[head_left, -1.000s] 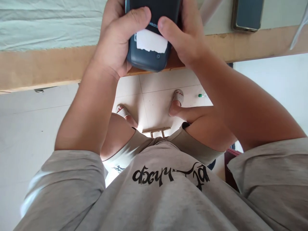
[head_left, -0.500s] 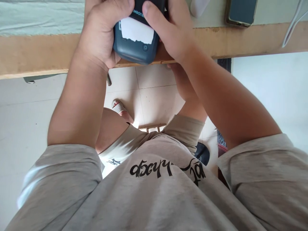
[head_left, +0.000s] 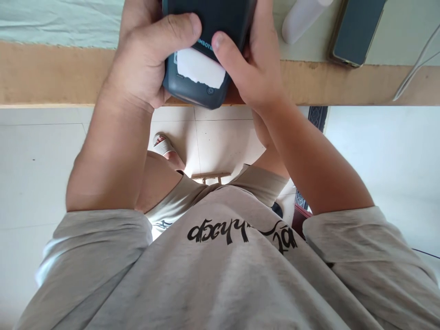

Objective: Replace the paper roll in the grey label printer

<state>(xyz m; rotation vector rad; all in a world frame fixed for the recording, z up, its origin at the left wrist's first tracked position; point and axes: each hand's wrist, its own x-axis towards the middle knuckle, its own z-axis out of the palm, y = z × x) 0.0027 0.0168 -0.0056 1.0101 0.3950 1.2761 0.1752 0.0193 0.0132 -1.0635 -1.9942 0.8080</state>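
Across the top, the table edge (head_left: 51, 75) is being crossed by left hand (head_left: 147, 55) and right hand (head_left: 257, 66). Between their fingers, top centre, a dark device (head_left: 222, 18) is being gripped, its lower end being held over that edge. In the upper right, a gap is being left between phone (head_left: 359, 32) and white tube (head_left: 304, 20).

The place is looking like a home: an open slipper (head_left: 164, 145) is resting on pale floor tiles (head_left: 220, 142) left of centre, while rumpled green cloth (head_left: 58, 20) is covering a wood-edged table (head_left: 51, 75), upper left.
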